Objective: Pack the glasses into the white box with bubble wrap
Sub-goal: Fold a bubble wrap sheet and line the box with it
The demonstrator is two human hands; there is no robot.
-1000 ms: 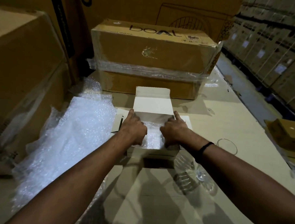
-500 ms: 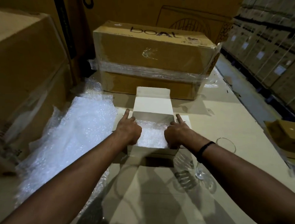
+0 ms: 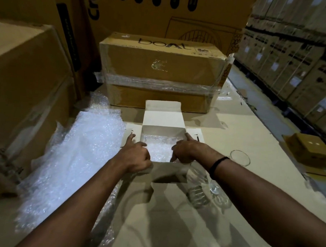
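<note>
The white box (image 3: 162,131) stands open on the table, its lid flap upright at the back and its side flaps spread flat. Bubble wrap (image 3: 158,148) lines its inside. My left hand (image 3: 136,155) is at the box's near left corner, index finger stretched along the left flap, thumb over the inside. My right hand (image 3: 188,151) mirrors it at the near right corner, thumb pointing down into the box. A clear glass (image 3: 240,157) stands right of my right wrist. Two more glasses (image 3: 199,196) show under my right forearm, partly hidden.
A big sheet of bubble wrap (image 3: 78,157) lies left of the box. A taped brown carton (image 3: 160,74) stands right behind it, and tall cartons (image 3: 25,91) wall the left side. A small brown box (image 3: 309,150) sits at the right, beyond the table's edge.
My hands have come up out of the box's bubble wrap and spread apart to its side walls, index fingers now stretched along the flaps. The glasses have not moved.
</note>
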